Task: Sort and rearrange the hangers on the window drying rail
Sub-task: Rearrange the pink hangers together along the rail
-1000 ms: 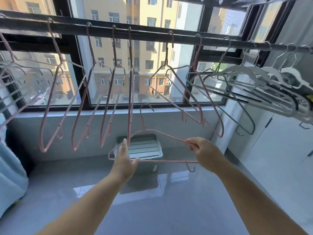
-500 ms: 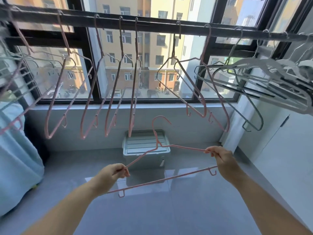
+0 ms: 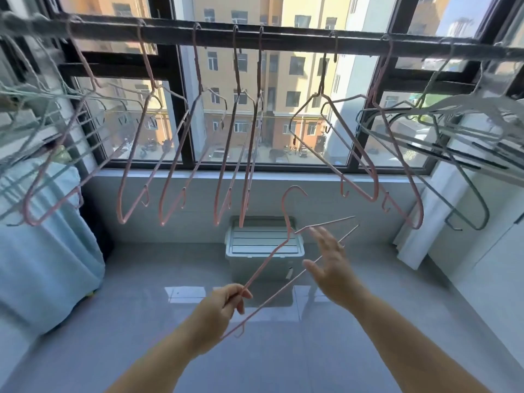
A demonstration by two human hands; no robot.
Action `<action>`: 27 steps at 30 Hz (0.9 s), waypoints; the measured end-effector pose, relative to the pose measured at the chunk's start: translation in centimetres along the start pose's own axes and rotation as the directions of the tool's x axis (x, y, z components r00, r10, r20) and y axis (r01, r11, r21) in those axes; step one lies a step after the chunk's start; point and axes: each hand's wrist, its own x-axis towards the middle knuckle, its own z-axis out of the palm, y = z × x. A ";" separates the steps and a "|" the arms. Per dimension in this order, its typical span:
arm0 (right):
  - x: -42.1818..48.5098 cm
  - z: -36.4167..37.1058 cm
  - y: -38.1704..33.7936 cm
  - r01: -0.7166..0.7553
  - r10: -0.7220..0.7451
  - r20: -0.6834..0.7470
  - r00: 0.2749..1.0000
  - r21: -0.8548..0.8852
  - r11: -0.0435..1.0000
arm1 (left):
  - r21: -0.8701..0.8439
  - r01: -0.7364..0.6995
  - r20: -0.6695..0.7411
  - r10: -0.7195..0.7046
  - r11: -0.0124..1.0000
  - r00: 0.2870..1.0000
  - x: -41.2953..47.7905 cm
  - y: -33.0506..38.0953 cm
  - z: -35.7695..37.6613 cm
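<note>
Hanging on the rail (image 3: 283, 42), seven pink hangers (image 3: 237, 69) (eighth (image 3: 268, 259) in left hand (image 3: 218, 310))

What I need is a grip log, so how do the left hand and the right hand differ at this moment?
The left hand pinches the loose pink hanger near one end of its shoulder; the right hand holds nothing. The left hand's fingers are curled, the right hand's straight and spread. The left hand sits lower, the right hand higher, by the hanger's other end. Both are bare and below the rail.
</note>
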 end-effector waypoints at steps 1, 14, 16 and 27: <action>-0.6 0.7 -0.5 0.003 -0.003 0.051 0.999 0.014 1.000 | -0.013 -0.004 -0.009 0.004 1.000 1.000 -0.1 0.2 0.7; -2.6 -0.7 -6.7 0.098 -0.093 -0.033 0.995 0.244 0.965 | -0.522 -0.095 -0.179 0.001 0.848 0.984 -2.1 7.9 5.3; -1.0 -1.6 -8.0 0.113 -0.092 -0.096 0.991 0.255 0.960 | -0.498 -0.133 -0.206 0.033 0.857 0.978 -2.0 9.1 4.8; 7.2 -5.3 -13.3 -0.023 0.095 -0.100 0.990 0.562 0.827 | -0.047 -0.364 -0.368 0.322 0.930 0.872 -2.4 11.0 3.9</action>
